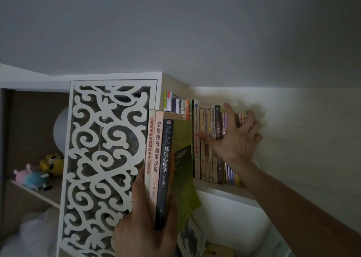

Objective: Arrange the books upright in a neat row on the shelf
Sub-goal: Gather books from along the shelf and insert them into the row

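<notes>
Left hand (144,223) clamped round three books (162,159), held in front of shelf (224,191), spines facing camera, long axis near vertical, tops leaning slightly right. Right hand (234,137) spread flat against row (207,143) on shelf, fingers splayed, gripping nothing. Row upright, spines out, running back to cabinet side. Fretwork panel (101,159) left; plush toys (39,170) further left.

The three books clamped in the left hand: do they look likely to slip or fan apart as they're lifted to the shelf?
Possibly. The left hand grips the three books only near their bottoms, so the tops may splay. The green cover already angles outward, suggesting a flexible paperback. Together they probably weigh enough to strain a one-handed pinch.
</notes>
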The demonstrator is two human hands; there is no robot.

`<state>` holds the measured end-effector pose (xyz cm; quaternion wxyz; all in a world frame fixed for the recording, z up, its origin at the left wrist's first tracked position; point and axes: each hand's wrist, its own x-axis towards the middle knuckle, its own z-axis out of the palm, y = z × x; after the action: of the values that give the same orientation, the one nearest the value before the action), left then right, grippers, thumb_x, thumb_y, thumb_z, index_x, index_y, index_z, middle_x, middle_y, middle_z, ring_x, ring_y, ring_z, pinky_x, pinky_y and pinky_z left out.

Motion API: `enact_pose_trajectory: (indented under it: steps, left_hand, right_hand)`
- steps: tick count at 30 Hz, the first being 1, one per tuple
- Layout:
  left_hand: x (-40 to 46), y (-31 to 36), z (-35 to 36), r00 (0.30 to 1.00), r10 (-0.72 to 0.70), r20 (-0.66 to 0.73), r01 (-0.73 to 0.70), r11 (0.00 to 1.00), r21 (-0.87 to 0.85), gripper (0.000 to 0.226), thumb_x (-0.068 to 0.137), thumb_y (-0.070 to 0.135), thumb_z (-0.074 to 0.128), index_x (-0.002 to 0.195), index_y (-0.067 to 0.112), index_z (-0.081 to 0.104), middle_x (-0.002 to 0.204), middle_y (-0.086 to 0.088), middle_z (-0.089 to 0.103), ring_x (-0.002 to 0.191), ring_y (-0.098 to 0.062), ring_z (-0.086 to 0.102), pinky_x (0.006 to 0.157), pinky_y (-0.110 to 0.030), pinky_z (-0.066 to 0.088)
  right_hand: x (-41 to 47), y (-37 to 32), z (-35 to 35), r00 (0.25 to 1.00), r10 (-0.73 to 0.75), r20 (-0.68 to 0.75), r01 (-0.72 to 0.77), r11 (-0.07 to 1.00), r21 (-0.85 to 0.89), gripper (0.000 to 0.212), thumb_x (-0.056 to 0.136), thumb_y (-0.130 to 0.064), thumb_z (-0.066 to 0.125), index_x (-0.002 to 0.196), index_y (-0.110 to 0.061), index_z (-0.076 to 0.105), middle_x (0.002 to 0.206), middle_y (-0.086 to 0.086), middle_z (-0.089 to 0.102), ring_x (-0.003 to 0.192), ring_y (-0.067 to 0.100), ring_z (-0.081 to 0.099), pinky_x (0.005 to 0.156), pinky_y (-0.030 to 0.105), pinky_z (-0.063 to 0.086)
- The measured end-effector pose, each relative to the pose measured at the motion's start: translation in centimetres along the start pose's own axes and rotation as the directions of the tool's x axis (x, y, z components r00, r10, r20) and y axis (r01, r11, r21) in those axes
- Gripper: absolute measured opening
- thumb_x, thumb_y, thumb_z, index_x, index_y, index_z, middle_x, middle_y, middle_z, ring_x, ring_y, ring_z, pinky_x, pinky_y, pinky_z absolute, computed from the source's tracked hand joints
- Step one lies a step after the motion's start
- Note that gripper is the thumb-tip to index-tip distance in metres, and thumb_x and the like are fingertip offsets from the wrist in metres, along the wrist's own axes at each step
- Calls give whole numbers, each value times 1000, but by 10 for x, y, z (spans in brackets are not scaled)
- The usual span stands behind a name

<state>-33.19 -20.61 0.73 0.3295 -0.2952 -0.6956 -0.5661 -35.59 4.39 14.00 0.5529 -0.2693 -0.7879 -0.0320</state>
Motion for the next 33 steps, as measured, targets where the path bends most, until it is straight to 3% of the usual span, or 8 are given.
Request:
enact_pose_trajectory:
  steps: [6, 9, 14, 17, 21, 25, 31, 33]
  left_hand:
    - [9, -1, -5, 1000, 16, 6, -16, 1000, 14, 85, 79, 61, 59, 155, 29, 35, 79, 36, 50, 50, 6, 57, 48, -19, 54]
    - [13, -2, -6, 998, 44, -36, -43, 999, 31, 85, 80, 58, 59, 156, 30, 34, 83, 41, 45, 52, 3, 60, 50, -21, 56]
    - [19, -1, 1, 991, 97, -86, -97, 995, 9, 84, 84, 55, 61, 157, 36, 26, 79, 34, 59, 51, -1, 63, 49, -31, 59]
    - [25, 3, 8, 991, 101, -88, -102, 995, -11, 82, 86, 53, 63, 156, 39, 22, 72, 27, 61, 53, 0, 64, 49, -27, 58]
    - [33, 11, 21, 990, 115, -77, -117, 993, -22, 83, 88, 55, 60, 157, 37, 19, 77, 35, 56, 67, 4, 66, 52, -9, 51]
    - [38, 23, 35, 992, 99, -78, -107, 987, -117, 87, 88, 57, 61, 158, 40, 14, 85, 21, 70, 58, -3, 67, 58, -32, 61]
    - [60, 49, 76, 985, 167, -47, -173, 968, -184, 81, 92, 42, 64, 155, 40, 13, 109, 26, 63, 74, -8, 72, 70, -32, 64]
    - [72, 52, 99, 983, 181, -27, -183, 973, -137, 82, 95, 42, 63, 156, 39, 9, 114, 17, 68, 74, -9, 73, 71, -29, 63]
  right_hand:
    - [-2, 1, -3, 998, 50, -31, -47, 995, 84, 125, 54, -92, 66, 155, -39, 14, 154, 21, 16, 138, 44, 26, 102, 59, 37]
    - [-5, -3, -3, 993, 100, -62, -95, 992, 78, 130, 51, -81, 71, 157, -36, 11, 157, 24, 12, 140, 49, 23, 103, 63, 36]
    - [-6, -4, -4, 964, 242, 109, -248, 968, 42, 153, 42, -90, 75, 153, -49, -21, 162, 26, -22, 146, 59, 5, 104, 75, 31]
    - [-8, -2, -7, 968, 227, 103, -234, 970, 66, 148, 45, -83, 80, 153, -51, -17, 161, 29, -9, 137, 60, 21, 102, 69, 35]
    - [-4, 1, -17, 965, 245, 92, -251, 965, 72, 140, 44, -78, 83, 152, -48, -1, 153, 28, 9, 128, 55, 30, 101, 66, 35]
    - [-7, 22, -35, 972, 230, 43, -234, 963, 133, 122, 48, -69, 85, 145, -45, 16, 147, 24, 19, 122, 52, 34, 100, 65, 36]
    - [-12, 66, -68, 963, 264, -55, -257, 960, 109, 115, 48, -57, 90, 140, -42, 23, 142, 26, 23, 119, 52, 36, 97, 67, 36]
    - [-12, 81, -78, 957, 285, -61, -278, 955, 106, 117, 47, -55, 91, 140, -42, 23, 144, 28, 22, 121, 53, 34, 98, 68, 34]
